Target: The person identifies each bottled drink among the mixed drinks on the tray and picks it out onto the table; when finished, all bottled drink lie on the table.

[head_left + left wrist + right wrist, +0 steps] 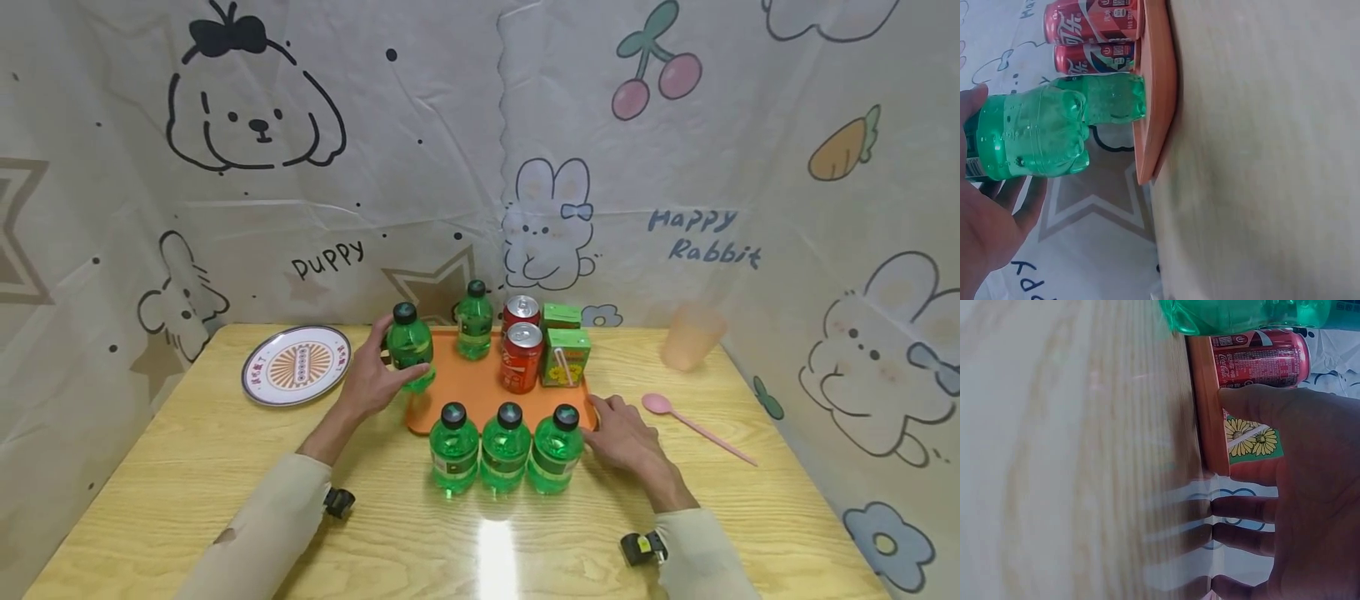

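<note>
My left hand (372, 372) grips a green soda bottle (410, 340) around its body, thumb on the near side. The bottle stands upright with its base just above the left end of the orange tray (465, 400); the left wrist view shows a gap below the bottle (1035, 134). At the tray's front right corner is my right hand (626, 433), thumb and index finger touching the rim, other fingers extended beside it. On the tray are another green bottle (475, 321), two red cola cans (521, 358) and two green drink cartons (566, 358).
Three green bottles (504, 450) stand in a row before the tray's front edge. A patterned plate (296, 367) lies at left. To the right are a pink spoon (701, 429) and a translucent orange cup (692, 337). A printed cloth (420, 167) hangs behind the table.
</note>
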### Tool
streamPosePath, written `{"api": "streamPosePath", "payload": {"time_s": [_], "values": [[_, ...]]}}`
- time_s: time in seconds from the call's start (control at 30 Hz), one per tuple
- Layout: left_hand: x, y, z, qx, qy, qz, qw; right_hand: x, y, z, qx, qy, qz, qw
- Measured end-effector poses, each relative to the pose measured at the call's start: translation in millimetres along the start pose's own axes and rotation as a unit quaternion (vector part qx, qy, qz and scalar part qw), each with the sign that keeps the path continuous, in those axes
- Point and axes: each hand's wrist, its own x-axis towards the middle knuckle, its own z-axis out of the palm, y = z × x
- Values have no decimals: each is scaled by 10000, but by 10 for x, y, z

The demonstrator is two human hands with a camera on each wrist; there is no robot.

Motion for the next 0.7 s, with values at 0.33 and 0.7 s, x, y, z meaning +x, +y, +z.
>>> {"api": "streamPosePath", "payload": {"time_s": [0.33, 0.7], "values": [[-407, 58, -133, 126, -137, 51, 9998, -1, 1, 22, 39, -47, -28, 10000], [-828, 289, -210, -37, -295, 499, 9983, -9, 19, 5, 62, -1, -47, 10000]]}}
